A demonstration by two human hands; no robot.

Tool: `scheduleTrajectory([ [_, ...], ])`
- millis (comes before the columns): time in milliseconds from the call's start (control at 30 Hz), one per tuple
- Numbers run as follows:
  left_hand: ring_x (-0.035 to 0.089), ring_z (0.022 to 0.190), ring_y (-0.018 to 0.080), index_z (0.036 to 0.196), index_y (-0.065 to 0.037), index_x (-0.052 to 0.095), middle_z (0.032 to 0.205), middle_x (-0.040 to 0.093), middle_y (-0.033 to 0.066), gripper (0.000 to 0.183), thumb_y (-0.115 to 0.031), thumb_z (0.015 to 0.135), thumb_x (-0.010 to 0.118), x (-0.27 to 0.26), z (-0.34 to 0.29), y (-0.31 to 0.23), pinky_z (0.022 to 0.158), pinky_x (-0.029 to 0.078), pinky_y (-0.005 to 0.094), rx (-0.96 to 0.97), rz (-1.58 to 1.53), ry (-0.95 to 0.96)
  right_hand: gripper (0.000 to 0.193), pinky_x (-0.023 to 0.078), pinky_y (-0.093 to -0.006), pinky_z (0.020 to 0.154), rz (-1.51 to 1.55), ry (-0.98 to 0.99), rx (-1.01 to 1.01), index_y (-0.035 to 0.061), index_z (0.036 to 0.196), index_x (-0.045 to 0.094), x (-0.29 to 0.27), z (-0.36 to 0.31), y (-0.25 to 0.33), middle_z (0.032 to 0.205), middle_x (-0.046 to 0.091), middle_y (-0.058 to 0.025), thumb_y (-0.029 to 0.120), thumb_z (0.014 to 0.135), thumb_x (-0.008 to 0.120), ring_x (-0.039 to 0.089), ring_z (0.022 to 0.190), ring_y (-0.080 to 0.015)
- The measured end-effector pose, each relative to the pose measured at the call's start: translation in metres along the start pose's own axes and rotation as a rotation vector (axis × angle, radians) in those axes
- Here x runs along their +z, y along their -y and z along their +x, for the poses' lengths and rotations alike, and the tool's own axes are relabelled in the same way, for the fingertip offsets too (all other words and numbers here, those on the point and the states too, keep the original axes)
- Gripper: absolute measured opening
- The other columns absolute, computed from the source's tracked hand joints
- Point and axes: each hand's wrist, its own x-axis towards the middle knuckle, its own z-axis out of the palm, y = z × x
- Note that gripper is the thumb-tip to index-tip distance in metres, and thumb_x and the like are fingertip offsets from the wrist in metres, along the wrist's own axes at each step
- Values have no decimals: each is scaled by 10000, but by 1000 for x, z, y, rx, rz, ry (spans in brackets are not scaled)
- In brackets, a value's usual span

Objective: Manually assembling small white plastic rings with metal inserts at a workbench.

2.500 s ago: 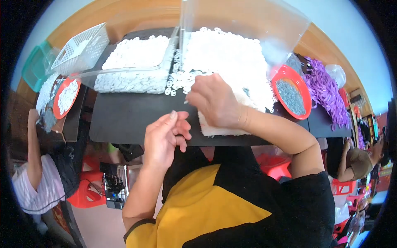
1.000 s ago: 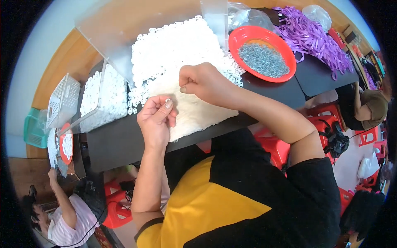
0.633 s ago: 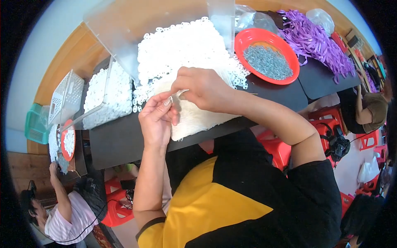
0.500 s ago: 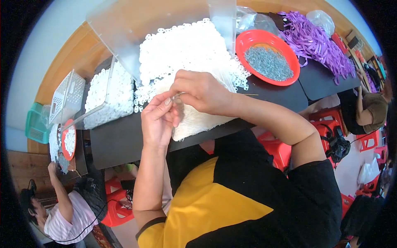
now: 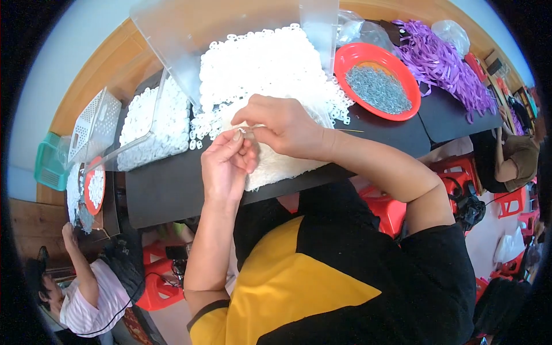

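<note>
Meeting over the cloth [image 5: 279, 171], the two hands flank a white piece [image 5: 242, 131]: the left hand [image 5: 223, 164] clamps it between fingers, while the right hand [image 5: 282, 127] curls its fingers just to its right, their grip and the piece's long axis indiscernible.

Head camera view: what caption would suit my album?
Left hand and right hand close together above cream cloth, near heaped white pieces and a red bowl.

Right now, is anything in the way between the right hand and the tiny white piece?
Nothing that I can see. The left hand pinches the white piece, and the right hand is right beside it. The cloth lies beneath, not between.
</note>
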Motion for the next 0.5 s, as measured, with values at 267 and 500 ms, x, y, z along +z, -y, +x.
scheduleTrajectory([
  [267, 547, 570, 136, 943, 55, 606, 741, 603, 100, 127, -60, 928, 553, 2, 2, 0, 455, 400, 235, 126, 310, -62, 63, 482, -372, 669, -205, 95, 56, 70, 832, 634, -28, 13, -10, 816, 593, -80, 74, 770, 629, 609, 793, -274],
  [500, 488, 481, 93, 944, 35, 615, 715, 609, 83, 123, -68, 936, 549, 2, 4, 13, 436, 389, 214, 210, 440, -142, 88, 422, -362, 693, -540, 288, -107, 112, 715, 602, -21, -8, -19, 761, 535, -37, 154, 694, 677, 552, 795, -241],
])
